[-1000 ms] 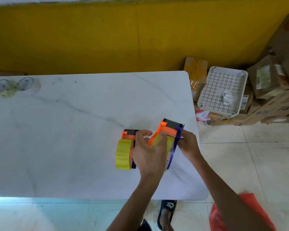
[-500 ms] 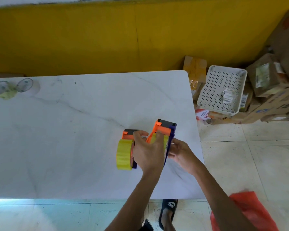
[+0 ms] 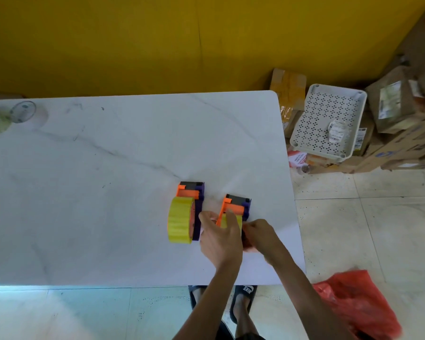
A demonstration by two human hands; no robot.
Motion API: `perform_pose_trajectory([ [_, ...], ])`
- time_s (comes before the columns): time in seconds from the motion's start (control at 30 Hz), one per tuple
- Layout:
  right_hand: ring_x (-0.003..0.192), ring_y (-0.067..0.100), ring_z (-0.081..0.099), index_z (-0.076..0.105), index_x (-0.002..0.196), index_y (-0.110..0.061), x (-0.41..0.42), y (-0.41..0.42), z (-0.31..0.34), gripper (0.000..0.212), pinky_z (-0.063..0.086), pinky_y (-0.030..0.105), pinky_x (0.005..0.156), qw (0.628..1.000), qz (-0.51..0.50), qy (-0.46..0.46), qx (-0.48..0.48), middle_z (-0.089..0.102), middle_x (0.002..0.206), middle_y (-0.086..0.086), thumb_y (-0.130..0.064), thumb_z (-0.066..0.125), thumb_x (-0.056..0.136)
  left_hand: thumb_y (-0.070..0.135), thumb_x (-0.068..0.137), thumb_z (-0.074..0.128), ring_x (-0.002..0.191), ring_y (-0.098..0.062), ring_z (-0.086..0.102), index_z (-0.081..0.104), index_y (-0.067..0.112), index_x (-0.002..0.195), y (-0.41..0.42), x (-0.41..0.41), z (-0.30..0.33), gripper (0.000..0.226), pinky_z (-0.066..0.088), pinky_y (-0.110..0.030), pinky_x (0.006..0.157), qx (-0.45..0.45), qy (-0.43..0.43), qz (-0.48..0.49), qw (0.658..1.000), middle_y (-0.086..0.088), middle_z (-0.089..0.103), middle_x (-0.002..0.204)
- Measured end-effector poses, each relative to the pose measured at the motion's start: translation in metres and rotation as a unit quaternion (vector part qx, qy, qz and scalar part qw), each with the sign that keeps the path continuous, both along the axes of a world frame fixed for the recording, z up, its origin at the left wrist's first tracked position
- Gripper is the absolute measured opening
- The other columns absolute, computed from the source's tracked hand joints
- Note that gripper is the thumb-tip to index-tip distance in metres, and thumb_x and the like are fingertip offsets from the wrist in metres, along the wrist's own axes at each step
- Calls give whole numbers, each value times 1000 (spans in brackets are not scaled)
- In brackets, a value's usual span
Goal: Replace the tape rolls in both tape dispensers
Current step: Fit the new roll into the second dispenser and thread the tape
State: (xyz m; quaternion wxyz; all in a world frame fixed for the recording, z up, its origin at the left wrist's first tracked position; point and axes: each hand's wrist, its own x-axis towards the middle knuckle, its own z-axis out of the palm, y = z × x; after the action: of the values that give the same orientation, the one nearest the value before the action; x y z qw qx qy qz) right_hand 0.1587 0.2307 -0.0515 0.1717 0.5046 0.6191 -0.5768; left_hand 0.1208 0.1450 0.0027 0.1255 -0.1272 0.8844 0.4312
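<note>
A: Right at the fingers, the right-hand tape dispenser (image 3: pixel 236 208): blocky orange and purple plastic, black at its far end, flat on the white marble-look tabletop (image 3: pixel 108 192).

B: The left hand (image 3: pixel 220 238) lies over its near end, fingers curled round the yellow tape roll (image 3: pixel 232 220) seated in it. Only a sliver of that roll shows.

A: And the right hand (image 3: pixel 261 235) comes in from the other side, fingers bent in against the dispenser's purple flank. Whether it grips or merely touches, I cannot tell.

B: Just left of the left hand's fingers stands the second dispenser (image 3: pixel 190 195), same colours, carrying a thick round yellow roll (image 3: pixel 180 223) with a ridged face.

A: Far off beyond the fingers, at the tabletop's left corner, two clear, nearly spent rolls (image 3: pixel 10 116).

B: To the right on the tiled floor: a perforated white plastic tray (image 3: pixel 324 114), taped cardboard boxes (image 3: pixel 398 104) and a crumpled red bag (image 3: pixel 358 305).
</note>
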Motion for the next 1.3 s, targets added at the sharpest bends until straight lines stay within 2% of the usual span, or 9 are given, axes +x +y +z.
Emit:
perform_pose_trajectory([
  [0.1, 72, 34, 69, 53, 63, -7, -12, 4, 7, 27, 52, 31, 65, 977, 176, -76, 93, 64, 72, 16, -14, 48, 88, 35, 88, 60, 58, -23, 51, 41, 16, 89, 3, 0, -3, 26, 35, -32, 57, -8, 8, -20, 1000, 11, 46, 58],
  [0.17, 77, 32, 70, 58, 71, -6, -16, 7, 9, 19, 57, 32, 73, 967, 213, -91, 105, 68, 81, 18, -14, 49, 87, 37, 89, 58, 60, -25, 52, 40, 18, 87, 6, -4, -7, 27, 37, -33, 58, -12, 8, -23, 1000, 9, 48, 58],
  [0.3, 87, 35, 69, 67, 86, 5, -9, 24, 5, 31, 56, 37, 87, 967, 200, -84, 131, 71, 93, 23, -19, 48, 90, 39, 89, 57, 62, -25, 52, 41, 20, 89, 9, -6, -9, 25, 43, -37, 60, -15, -1, -23, 1000, 10, 48, 59],
  [0.4, 76, 36, 68, 65, 76, 12, -5, 34, 8, 33, 55, 35, 80, 968, 195, -65, 144, 70, 78, 25, -16, 51, 85, 39, 89, 57, 65, -25, 51, 42, 20, 90, 10, -6, -9, 25, 43, -36, 63, -18, -17, -13, 1000, 9, 50, 63],
  [0.53, 60, 25, 49, 48, 56, -1, -5, 44, 14, 32, 39, 29, 62, 968, 170, -43, 178, 50, 60, 13, -19, 52, 83, 39, 88, 57, 67, -23, 52, 44, 19, 92, 10, -8, -6, 24, 40, -33, 63, -9, -37, 2, 999, 4, 54, 70],
  [0.7, 73, 38, 65, 65, 77, 6, 2, 45, 20, 35, 55, 40, 72, 971, 130, 39, 195, 69, 77, 24, -23, 51, 89, 43, 87, 57, 74, -26, 54, 45, 18, 99, 13, -11, -9, 30, 40, -33, 63, -4, -74, 26, 997, -3, 62, 86],
  [0.97, 88, 35, 65, 66, 85, 0, 2, 10, 18, 45, 49, 37, 77, 985, 66, 74, 140, 71, 87, 18, -36, 42, 96, 41, 92, 53, 68, -23, 50, 45, 16, 96, 18, -3, -4, 26, 34, -31, 59, 10, -79, 57, 995, 11, 47, 66],
  [1.1, 79, 31, 65, 65, 83, -1, 2, 0, 14, 57, 51, 38, 75, 985, 49, 98, 133, 70, 81, 17, -50, 36, 86, 40, 93, 52, 63, -18, 47, 44, 17, 94, 17, 0, -2, 25, 31, -30, 56, 12, -76, 64, 995, 14, 44, 65],
  [1.3, 63, 23, 57, 62, 78, 0, 8, -6, 9, 47, 46, 37, 65, 979, 53, 137, 140, 67, 74, 20, -39, 39, 93, 48, 92, 50, 68, -17, 51, 47, 17, 96, 18, 1, 0, 32, 33, -28, 56, 16, -91, 40, 995, 14, 47, 68],
])
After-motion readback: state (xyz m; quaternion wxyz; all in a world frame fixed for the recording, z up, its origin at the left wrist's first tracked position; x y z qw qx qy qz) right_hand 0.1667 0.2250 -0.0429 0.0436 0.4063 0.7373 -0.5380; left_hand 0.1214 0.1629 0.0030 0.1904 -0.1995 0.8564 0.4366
